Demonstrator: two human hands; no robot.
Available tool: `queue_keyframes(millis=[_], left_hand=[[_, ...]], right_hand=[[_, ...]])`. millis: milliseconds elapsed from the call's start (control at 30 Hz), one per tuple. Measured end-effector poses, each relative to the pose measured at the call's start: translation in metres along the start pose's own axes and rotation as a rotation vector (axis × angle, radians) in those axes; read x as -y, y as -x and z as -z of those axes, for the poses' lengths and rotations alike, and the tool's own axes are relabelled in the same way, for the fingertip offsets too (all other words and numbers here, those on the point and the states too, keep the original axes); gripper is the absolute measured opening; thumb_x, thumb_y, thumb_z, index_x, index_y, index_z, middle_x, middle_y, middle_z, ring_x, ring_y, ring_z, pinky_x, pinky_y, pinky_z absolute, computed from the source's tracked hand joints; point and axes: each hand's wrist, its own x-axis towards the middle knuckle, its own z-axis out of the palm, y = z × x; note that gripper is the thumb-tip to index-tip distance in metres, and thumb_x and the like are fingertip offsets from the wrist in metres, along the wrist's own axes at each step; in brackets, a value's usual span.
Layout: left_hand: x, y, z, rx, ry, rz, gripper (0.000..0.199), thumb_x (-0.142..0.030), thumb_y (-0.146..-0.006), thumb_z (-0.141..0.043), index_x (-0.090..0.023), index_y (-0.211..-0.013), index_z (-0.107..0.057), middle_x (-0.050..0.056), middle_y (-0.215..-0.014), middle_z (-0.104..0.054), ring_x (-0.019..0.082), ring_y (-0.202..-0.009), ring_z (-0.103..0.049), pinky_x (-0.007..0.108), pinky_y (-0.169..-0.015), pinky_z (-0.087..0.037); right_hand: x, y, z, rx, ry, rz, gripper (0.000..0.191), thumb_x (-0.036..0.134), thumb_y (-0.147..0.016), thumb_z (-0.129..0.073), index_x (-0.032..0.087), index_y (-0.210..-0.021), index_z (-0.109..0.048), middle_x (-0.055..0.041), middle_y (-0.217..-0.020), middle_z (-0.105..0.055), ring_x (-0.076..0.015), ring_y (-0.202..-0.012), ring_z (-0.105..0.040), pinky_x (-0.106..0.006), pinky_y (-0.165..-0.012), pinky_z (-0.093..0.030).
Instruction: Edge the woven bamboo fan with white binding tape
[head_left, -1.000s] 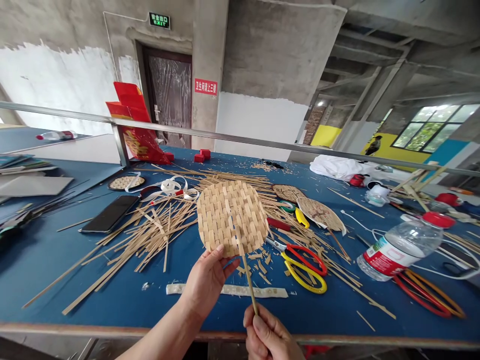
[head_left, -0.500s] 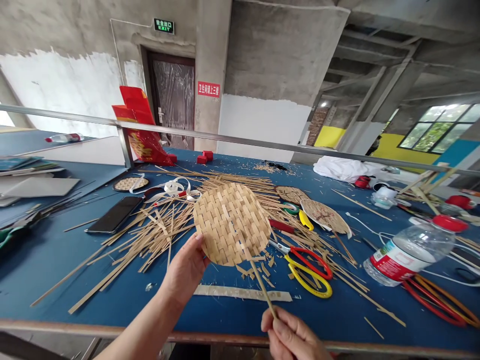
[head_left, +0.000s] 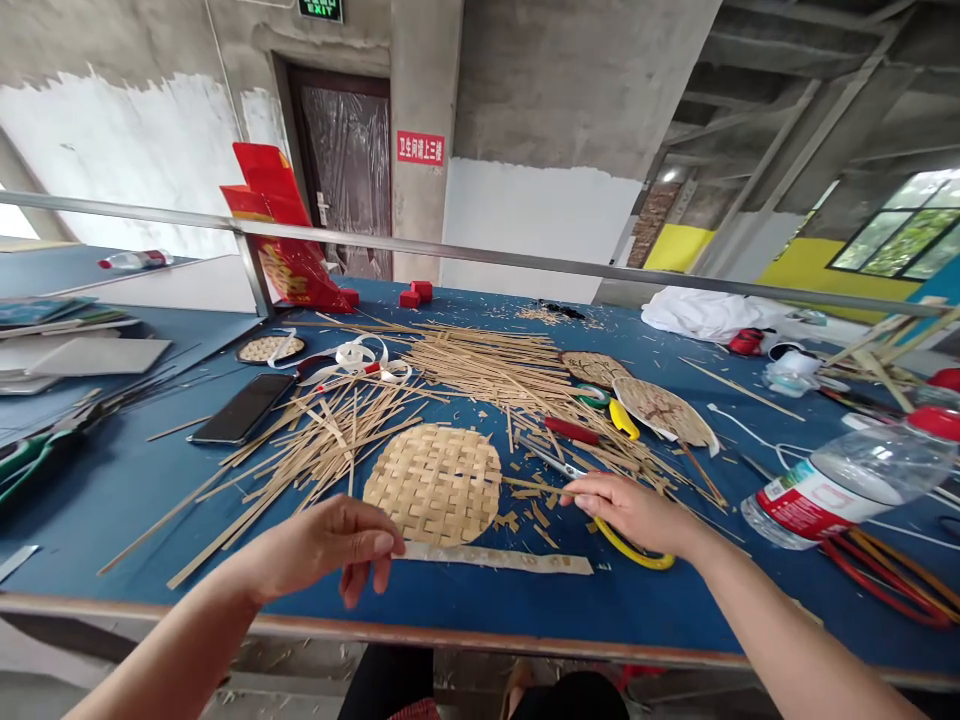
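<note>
Woven fan (head_left: 435, 482) on blue surface (head_left: 315, 612); looks light, springy, fragile-edged; best held by stick handle (head_left: 534, 486), pinched in right hand (head_left: 634, 508); left hand (head_left: 330, 545) empty, fingers apart, near fan.

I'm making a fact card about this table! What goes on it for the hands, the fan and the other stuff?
Left hand: loosely curled by the fan's near left edge, seemingly empty
Right hand: holding the fan's handle
Woven fan: round, low over the blue table
Scissors: partly under the right hand
Phone: left, dark screen
Thin strips: piled behind the fan
Bottle: right, red cap
</note>
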Motion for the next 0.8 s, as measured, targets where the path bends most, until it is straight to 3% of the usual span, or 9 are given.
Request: queue_keyframes(millis=[100,167,300,367,500,633,800], left_hand=[[-0.006,-0.011,0.006,-0.252,-0.258,-0.160,0.019,-0.034,-0.073,-0.053,-0.019,-0.077,-0.065,0.003,-0.069,-0.062,0.013,-0.058,-0.053,0.020,-0.053,-0.039],[-0.005,-0.025,0.007,-0.407,-0.487,-0.250,0.016,-0.033,-0.072,-0.054,-0.022,-0.076,-0.065,0.003,-0.077,-0.063,0.016,-0.067,-0.053,0.022,-0.058,-0.039],[0.003,-0.053,0.004,-0.415,-0.807,-0.343,0.018,-0.026,-0.070,-0.055,-0.023,-0.085,-0.064,0.006,-0.095,-0.061,0.024,-0.095,-0.049,0.032,-0.079,-0.036],[0.009,-0.064,0.002,-0.413,-0.892,-0.330,0.019,-0.027,-0.072,-0.054,-0.023,-0.089,-0.062,0.007,-0.097,-0.060,0.025,-0.098,-0.047,0.035,-0.081,-0.035],[0.017,-0.080,0.001,-0.448,-0.978,-0.329,0.020,-0.028,-0.070,-0.056,-0.021,-0.089,-0.060,0.007,-0.093,-0.058,0.024,-0.096,-0.045,0.036,-0.082,-0.035],[0.024,-0.088,0.001,-0.468,-0.997,-0.320,0.019,-0.029,-0.068,-0.059,-0.019,-0.084,-0.059,0.007,-0.090,-0.056,0.024,-0.092,-0.044,0.037,-0.082,-0.034],[0.031,-0.091,0.002,-0.455,-0.994,-0.313,0.020,-0.031,-0.069,-0.058,-0.019,-0.085,-0.057,0.007,-0.092,-0.055,0.024,-0.092,-0.042,0.037,-0.080,-0.034]], right_hand=[[-0.007,-0.023,0.007,0.005,0.219,0.131,0.029,0.033,-0.082,-0.039,0.024,-0.096,-0.063,-0.0065,-0.100,-0.060,-0.0224,-0.097,-0.051,-0.034,-0.081,-0.037],[-0.011,-0.036,0.010,-0.031,0.321,0.186,0.025,0.029,-0.081,-0.042,0.024,-0.090,-0.065,-0.0056,-0.093,-0.062,-0.0210,-0.093,-0.052,-0.034,-0.080,-0.037],[-0.007,-0.052,0.009,-0.148,0.377,0.167,0.020,0.024,-0.078,-0.045,0.020,-0.080,-0.065,-0.0072,-0.089,-0.060,-0.0229,-0.092,-0.048,-0.040,-0.082,-0.034],[0.007,-0.056,0.000,-0.241,0.370,0.157,0.020,0.022,-0.079,-0.042,0.019,-0.083,-0.062,-0.0076,-0.092,-0.058,-0.0226,-0.095,-0.045,-0.040,-0.083,-0.032],[0.050,-0.067,-0.034,-0.380,0.227,0.295,0.014,0.015,-0.077,-0.046,0.019,-0.075,-0.058,-0.0028,-0.081,-0.058,-0.0169,-0.083,-0.048,-0.033,-0.078,-0.036],[0.073,-0.084,-0.067,-0.396,0.165,0.305,0.010,0.014,-0.075,-0.049,0.018,-0.079,-0.057,-0.0037,-0.082,-0.056,-0.0171,-0.083,-0.046,-0.031,-0.077,-0.038],[0.067,-0.095,-0.086,-0.387,0.200,0.270,0.010,0.015,-0.072,-0.053,0.017,-0.082,-0.056,-0.0058,-0.087,-0.053,-0.0197,-0.087,-0.042,-0.032,-0.077,-0.038]])
